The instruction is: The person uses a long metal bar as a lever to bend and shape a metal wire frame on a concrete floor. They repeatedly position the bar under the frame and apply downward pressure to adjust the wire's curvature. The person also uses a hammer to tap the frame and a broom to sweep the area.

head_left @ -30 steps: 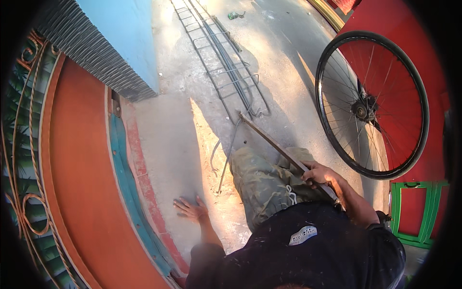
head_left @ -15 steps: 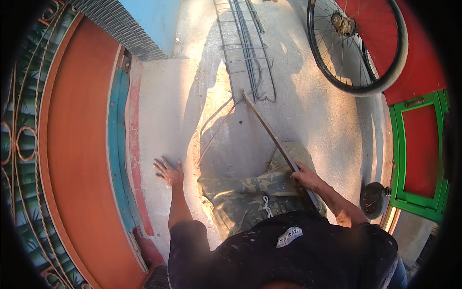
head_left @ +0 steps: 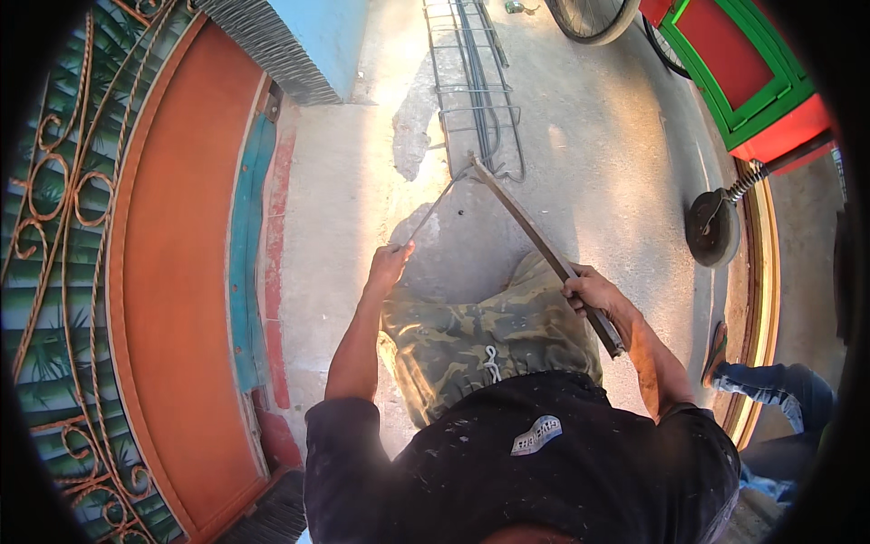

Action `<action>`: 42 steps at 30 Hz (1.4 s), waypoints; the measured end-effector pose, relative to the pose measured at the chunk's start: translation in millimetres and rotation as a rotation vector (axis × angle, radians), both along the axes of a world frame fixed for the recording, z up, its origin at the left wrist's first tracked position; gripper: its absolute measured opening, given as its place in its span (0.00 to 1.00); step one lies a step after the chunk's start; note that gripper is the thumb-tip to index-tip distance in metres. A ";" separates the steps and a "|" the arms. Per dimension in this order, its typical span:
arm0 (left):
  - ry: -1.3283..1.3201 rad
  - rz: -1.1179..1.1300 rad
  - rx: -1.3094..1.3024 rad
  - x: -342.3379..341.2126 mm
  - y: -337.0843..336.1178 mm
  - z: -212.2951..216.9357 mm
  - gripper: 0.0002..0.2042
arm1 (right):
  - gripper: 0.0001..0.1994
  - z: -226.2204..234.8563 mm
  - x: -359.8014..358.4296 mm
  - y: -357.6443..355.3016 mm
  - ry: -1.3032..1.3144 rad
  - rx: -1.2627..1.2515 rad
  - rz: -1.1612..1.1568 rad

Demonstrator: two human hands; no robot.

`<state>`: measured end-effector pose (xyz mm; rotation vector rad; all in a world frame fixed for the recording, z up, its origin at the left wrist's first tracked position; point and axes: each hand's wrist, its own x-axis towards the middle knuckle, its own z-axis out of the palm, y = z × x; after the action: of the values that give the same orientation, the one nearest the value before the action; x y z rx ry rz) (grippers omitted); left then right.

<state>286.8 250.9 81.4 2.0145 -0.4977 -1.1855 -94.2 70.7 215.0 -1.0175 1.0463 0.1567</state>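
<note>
My left hand (head_left: 390,269) is closed round the near end of a thin steel rod (head_left: 431,216), just ahead of my left knee. From there the rod slants away to the near end of a rebar cage (head_left: 478,89) lying on the ground. My right hand (head_left: 591,288) grips a long metal bar (head_left: 524,220) above my right thigh. This bar's far tip meets the rod by the cage, and its near end sticks out past my fist. How tip and rod engage is too small to tell.
To the left runs an orange wall (head_left: 177,272) with a metal grille (head_left: 68,208). A blue pillar (head_left: 313,41) stands beyond it. A red cart with a green frame (head_left: 757,104) and wheels is at the right. Another person's jeans-clad leg (head_left: 770,383) shows behind it.
My left hand has left the ground and taken hold of the rod's near end. The cart has moved away from me along the right side, and another person's leg has come into view.
</note>
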 end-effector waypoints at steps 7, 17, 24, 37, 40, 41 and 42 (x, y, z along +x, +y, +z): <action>0.339 0.167 -0.038 -28.7 -16.3 16.4 0.16 | 0.18 -14.8 -29.0 7.6 -0.131 0.118 -0.152; 0.265 0.050 -0.149 -86.4 -63.5 31.5 0.13 | 0.14 -34.9 -42.0 25.6 -0.183 0.099 -0.219; 0.358 -0.028 -0.057 -78.8 -77.5 49.2 0.10 | 0.07 -45.9 -17.0 39.2 -0.175 0.156 -0.303; 0.587 -0.126 0.027 -90.1 -138.0 86.8 0.22 | 0.21 -57.5 -28.1 42.2 -0.408 0.481 -0.466; 0.653 -0.053 0.039 -108.5 -141.8 86.2 0.40 | 0.18 -63.5 -38.4 36.7 -0.457 0.598 -0.492; 0.665 -0.045 0.039 -107.8 -140.4 79.2 0.42 | 0.17 -66.3 -39.0 35.7 -0.479 0.640 -0.500; 0.677 -0.036 0.040 -106.5 -138.5 73.3 0.45 | 0.16 -68.3 -36.4 36.2 -0.485 0.679 -0.518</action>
<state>180.3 112.4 154.7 1.5014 -0.1670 -1.7955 -130.6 106.9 146.6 -0.1338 0.6956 -0.1513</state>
